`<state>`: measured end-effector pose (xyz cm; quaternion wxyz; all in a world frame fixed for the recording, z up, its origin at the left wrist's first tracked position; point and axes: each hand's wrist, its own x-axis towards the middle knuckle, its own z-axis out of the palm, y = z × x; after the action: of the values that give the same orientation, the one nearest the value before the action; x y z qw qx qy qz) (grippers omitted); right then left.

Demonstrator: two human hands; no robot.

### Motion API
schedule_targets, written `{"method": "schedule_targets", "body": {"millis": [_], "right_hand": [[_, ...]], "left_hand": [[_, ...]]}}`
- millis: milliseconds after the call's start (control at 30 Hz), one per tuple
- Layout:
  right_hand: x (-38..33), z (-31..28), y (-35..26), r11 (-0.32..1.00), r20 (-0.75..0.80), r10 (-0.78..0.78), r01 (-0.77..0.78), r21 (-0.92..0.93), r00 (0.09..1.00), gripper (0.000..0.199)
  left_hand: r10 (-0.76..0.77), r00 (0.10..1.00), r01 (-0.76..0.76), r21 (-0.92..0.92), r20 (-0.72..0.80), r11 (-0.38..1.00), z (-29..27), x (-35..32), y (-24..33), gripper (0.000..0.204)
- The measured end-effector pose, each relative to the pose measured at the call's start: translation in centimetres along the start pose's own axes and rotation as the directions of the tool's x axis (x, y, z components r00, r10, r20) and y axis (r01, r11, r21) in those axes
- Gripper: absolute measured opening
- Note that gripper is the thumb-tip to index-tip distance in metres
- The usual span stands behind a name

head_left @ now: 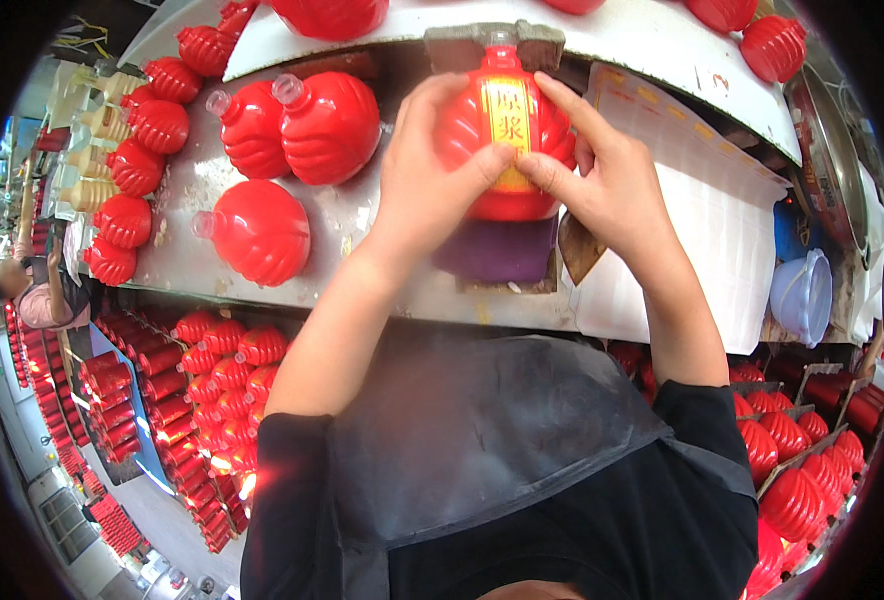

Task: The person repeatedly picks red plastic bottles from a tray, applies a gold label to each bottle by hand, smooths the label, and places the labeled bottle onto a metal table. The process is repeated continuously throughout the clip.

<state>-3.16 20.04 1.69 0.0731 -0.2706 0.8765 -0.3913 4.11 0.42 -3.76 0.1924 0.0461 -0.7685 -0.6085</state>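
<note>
A round red bottle (pixel 552 130) with ribbed sides and a clear neck lies in a cradle at the middle of the bench, its neck pointing away from me. A yellow label (pixel 509 100) with a red border runs along its upper face. My left hand (pixel 417 165) is wrapped round the bottle's left side, its thumb pressed on the label. From the right, my right hand (pixel 612 185) clasps the bottle, thumb on the label close to the other thumb. Below the bottle is a purple pad (pixel 502 252). White label sheets (pixel 687 235) lie right of my right hand.
Three loose red bottles, one of them a round bottle (pixel 260 232), lie left on the metal bench (pixel 347 240). More red bottles (pixel 159 125) line its left edge. A white raised ledge (pixel 642 45) crosses the back. A pale blue bucket (pixel 802 295) stands right. Another person (pixel 47 295) is far left.
</note>
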Motion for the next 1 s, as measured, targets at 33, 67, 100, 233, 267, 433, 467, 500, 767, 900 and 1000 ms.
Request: {"method": "schedule_targets", "body": {"millis": [33, 67, 100, 233, 267, 433, 467, 500, 767, 900, 1000], "right_hand": [[0.1, -0.2, 0.0, 1.000, 0.020, 0.009, -0.009, 0.004, 1.000, 0.072], [0.3, -0.4, 0.1, 1.000, 0.055, 0.012, -0.013, 0.018, 0.998, 0.071], [0.6, -0.6, 0.2, 0.991, 0.099, 0.103, -0.110, 0.070, 0.990, 0.067], [2.0, -0.7, 0.5, 0.947, -0.073, -0.239, 0.249, 0.202, 0.968, 0.044], [2.3, -0.5, 0.6, 0.948, -0.013, -0.263, 0.261, 0.184, 0.965, 0.041], [3.5, -0.6, 1.1, 0.943, 0.065, -0.326, 0.330, -0.053, 0.943, 0.037], [3.6, -0.7, 1.1, 0.939, 0.060, -0.335, 0.338, -0.057, 0.940, 0.039], [3.6, -0.7, 1.1, 0.936, 0.055, -0.342, 0.345, -0.061, 0.938, 0.041], [3.4, -0.8, 0.7, 0.940, 0.070, -0.322, 0.328, -0.099, 0.944, 0.049], [3.3, -1.0, 1.1, 0.925, 0.081, -0.342, 0.351, -0.149, 0.936, 0.052], [3.1, -0.8, 1.7, 0.927, 0.100, -0.336, 0.348, -0.138, 0.936, 0.053]], "left_hand": [[0.002, 1.000, -0.002, 0.055, -0.004, 0.998, -0.1, 0.0, 0.1, 0.072], [-0.008, 1.000, 0.008, -0.012, 0.005, 1.000, -0.1, 0.0, 0.2, 0.072], [0.003, 1.000, -0.003, -0.016, 0.004, 1.000, -0.1, 0.1, 0.3, 0.078], [0.073, 0.997, -0.072, 0.097, -0.009, 0.993, 0.1, 0.3, 0.6, 0.090], [0.080, 0.997, -0.078, 0.132, -0.009, 0.988, 0.1, 0.4, 0.7, 0.090], [0.091, 0.996, -0.088, 0.232, -0.002, 0.969, 0.1, 0.3, 1.1, 0.090], [0.102, 0.995, -0.099, 0.254, -0.001, 0.962, 0.1, 0.3, 1.2, 0.090], [0.104, 0.995, -0.100, 0.250, 0.000, 0.963, 0.1, 0.3, 1.2, 0.090], [0.164, 0.975, -0.208, 0.346, 0.150, 0.915, -0.4, 0.8, 1.4, 0.081], [0.148, 0.974, -0.202, 0.366, 0.170, 0.909, -0.6, 0.8, 1.5, 0.077], [0.145, 0.973, -0.204, 0.380, 0.178, 0.902, -0.6, 0.9, 1.6, 0.078]]}}
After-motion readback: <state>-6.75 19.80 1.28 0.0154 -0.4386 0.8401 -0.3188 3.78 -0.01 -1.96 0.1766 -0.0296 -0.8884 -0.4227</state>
